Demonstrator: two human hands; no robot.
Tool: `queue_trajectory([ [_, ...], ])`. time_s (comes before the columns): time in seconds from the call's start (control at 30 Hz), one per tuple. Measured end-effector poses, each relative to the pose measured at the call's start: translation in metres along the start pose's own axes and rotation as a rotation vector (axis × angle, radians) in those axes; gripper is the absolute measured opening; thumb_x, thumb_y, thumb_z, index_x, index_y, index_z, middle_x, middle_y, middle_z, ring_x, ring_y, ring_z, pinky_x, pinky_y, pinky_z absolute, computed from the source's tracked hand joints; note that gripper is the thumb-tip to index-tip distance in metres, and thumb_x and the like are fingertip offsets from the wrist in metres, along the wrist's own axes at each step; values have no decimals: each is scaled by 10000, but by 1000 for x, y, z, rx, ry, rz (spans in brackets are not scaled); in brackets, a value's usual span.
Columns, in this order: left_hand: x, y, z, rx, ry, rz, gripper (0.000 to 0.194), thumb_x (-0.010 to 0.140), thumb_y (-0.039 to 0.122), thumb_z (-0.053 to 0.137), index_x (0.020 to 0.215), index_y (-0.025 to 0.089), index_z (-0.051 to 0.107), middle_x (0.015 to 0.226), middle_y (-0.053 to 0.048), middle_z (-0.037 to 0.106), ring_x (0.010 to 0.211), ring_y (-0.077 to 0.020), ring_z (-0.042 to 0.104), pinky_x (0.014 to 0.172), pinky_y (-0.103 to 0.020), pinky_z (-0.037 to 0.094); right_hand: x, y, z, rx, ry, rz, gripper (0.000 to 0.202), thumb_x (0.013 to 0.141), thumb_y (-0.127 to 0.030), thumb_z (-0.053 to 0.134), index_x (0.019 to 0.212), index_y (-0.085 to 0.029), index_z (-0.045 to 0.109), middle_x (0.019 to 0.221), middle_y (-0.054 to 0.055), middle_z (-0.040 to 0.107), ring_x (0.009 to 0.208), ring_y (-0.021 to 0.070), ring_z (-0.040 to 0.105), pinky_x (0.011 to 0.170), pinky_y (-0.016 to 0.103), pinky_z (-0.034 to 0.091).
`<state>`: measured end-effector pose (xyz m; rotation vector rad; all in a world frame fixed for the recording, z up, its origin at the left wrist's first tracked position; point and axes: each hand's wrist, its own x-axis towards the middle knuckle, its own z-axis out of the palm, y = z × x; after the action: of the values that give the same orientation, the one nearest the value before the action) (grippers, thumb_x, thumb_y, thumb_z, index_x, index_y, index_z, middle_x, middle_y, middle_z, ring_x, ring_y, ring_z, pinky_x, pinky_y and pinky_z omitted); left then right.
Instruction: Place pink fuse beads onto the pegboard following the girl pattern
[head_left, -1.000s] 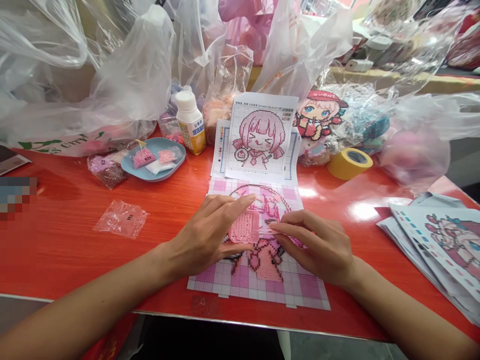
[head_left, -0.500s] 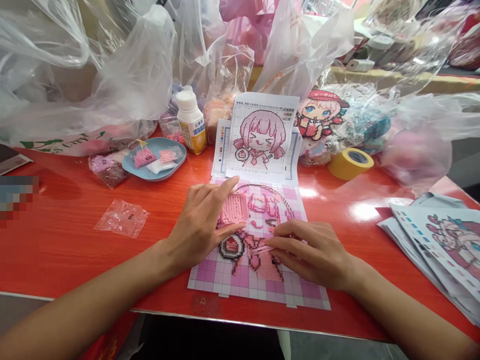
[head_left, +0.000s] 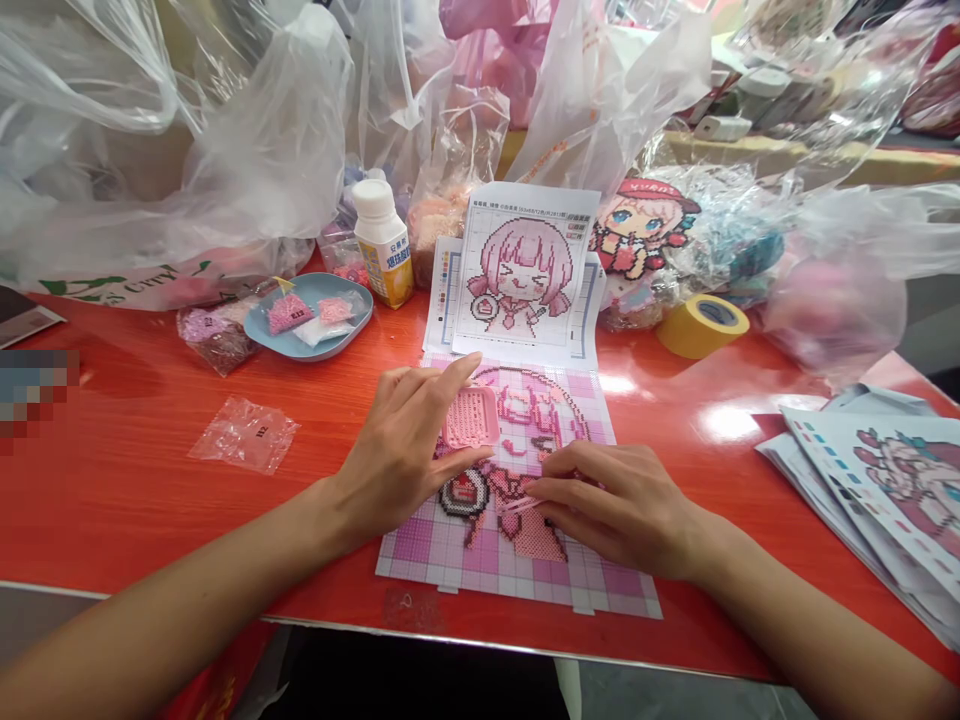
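Tray [head_left: 471, 416]: above the left part of the board [head_left: 480, 575], shallow, pink, with small beads across its floor. Held in left hand [head_left: 390, 430] between thumb at near rim and forefinger along far rim, fingers parted by the tray's width. Probably light and stiff, with smooth, slightly slippery walls; contents loose and prone to spill on tilting. Grip best by opposite outer rims, clear of the beads, with light pressure.

Tweezers [head_left: 517, 505]: pink, slim, in right hand [head_left: 622, 500], thumb and fingers drawn nearly together around the shank. Likely light and springy; hold at mid-shank, tips free. Tips low over the collar area of the bead figure [head_left: 541, 538]; contact with it, or a bead between the tips, impossible to tell.

Board: flat on the table [head_left: 150, 520]. Probably thin and fairly stiff, but with beads likely to be easily dislodged by a knock; take hold only at bare outer edges.

Beyond the board's far edge: chart [head_left: 517, 345], with matching figure. To the left: clear sachet [head_left: 244, 435] flat on the table; farther back, blue dish [head_left: 315, 350] of bead packets, near the bottle [head_left: 384, 240]. To the right: yellow tape [head_left: 686, 330] and loose papers [head_left: 825, 505].
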<state>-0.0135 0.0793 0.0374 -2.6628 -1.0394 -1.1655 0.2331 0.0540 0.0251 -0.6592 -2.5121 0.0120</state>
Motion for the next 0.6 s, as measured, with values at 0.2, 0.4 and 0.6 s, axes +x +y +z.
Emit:
queue_trajectory([
  [0.2,0,0,0,-1,-8,-3,722,815,317,695,1401,126,319,1093,-120,654,955,-220,593,881,-369,438,0,0,0,-1,4,1,92,915,-187,540,988,-170,593,833,21,594,648,79,532,492,205,379],
  [0.4,0,0,0,8,-2,9,701,805,312,705,1366,80,355,1080,-138,655,945,-217,590,885,-359,433,0,0,0,-2,6,0,90,911,-182,545,987,-171,594,837,23,596,653,80,540,496,205,383],
  [0.6,-1,-1,0,6,-12,-5,709,811,324,697,1383,108,337,1087,-125,654,956,-216,591,888,-363,435,-1,0,1,-5,5,-3,97,907,-187,550,993,-172,594,841,24,599,642,79,532,494,204,385],
])
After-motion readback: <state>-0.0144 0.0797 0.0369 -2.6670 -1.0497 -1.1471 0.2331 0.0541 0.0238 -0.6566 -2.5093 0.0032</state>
